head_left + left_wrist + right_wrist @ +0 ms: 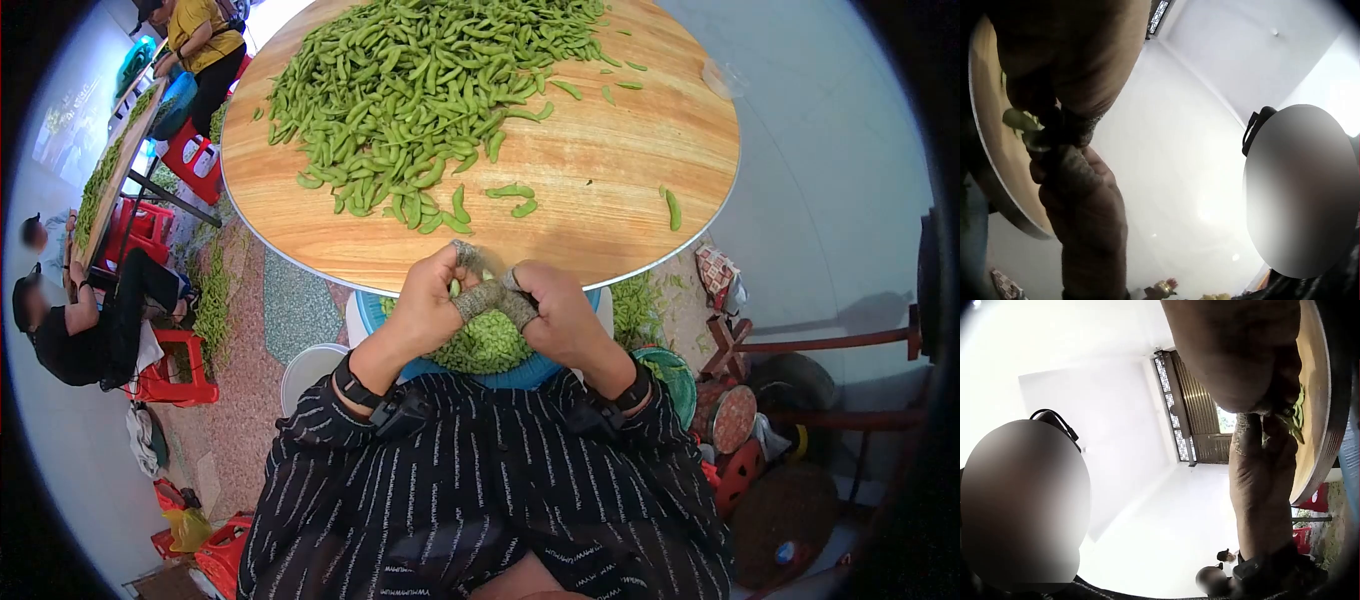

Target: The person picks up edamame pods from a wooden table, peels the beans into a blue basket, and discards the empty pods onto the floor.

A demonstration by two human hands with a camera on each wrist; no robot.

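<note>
Over a blue basin (pixel 545 376) of shelled green beans (pixel 484 345), the left hand (pixel 425 305) and right hand (pixel 563 312) meet, grey wraps round some of their digits. A green pod (pixel 1019 119) is pinched where they meet; the left wrist view shows it beside the fingers of the left hand (pixel 1072 69) and right hand (pixel 1088 206). Both hands have curled fingers. The right wrist view has the right hand (pixel 1241 356) above the left hand (pixel 1264 487). A large heap of pods (pixel 400 100) covers the back left of the round table (pixel 600 140).
Loose pods (pixel 673 209) lie on the tabletop's right and front. A white bucket (pixel 305 375) stands left of the basin, a green basket (pixel 672 380) right. Two people (pixel 80 318) (pixel 205 45) are near another table at left, with red stools (pixel 180 370). Pods litter the floor.
</note>
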